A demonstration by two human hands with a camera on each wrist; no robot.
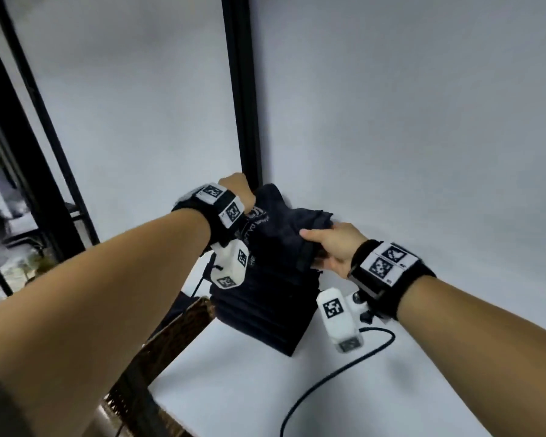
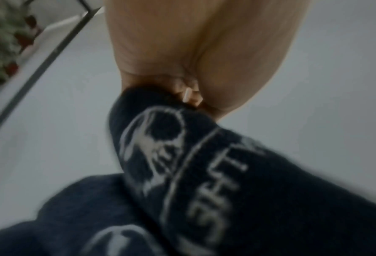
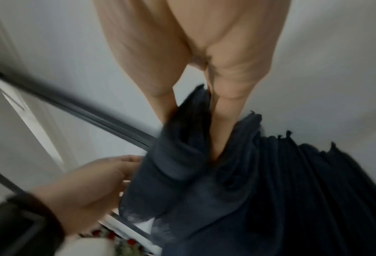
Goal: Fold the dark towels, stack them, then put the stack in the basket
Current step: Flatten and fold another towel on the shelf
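White surface [image 1: 234, 389] occupies the near field, with a black cable [image 1: 328, 376] lying across it. Beside the surface's near left edge stands a brown woven basket [image 1: 158, 357]. Beyond the cable, a dark towel [image 1: 275, 279] hangs from both hands; its lower edge reaches the surface or close to it, contact not determinable. The towel carries pale printed lettering and a round emblem [image 2: 158, 143] near its upper left corner. Right hand [image 1: 334, 247] grasps the towel's upper right edge, thumb on top, fingers curled beneath the bunched cloth [image 3: 204, 147]. Left hand [image 1: 237, 187], farther off, has its grip clenched round the towel's upper left corner. Both wrists wear black bands with marker tags. Behind the towel rise a pale wall [image 1: 391, 105] and a black vertical post [image 1: 240, 89].
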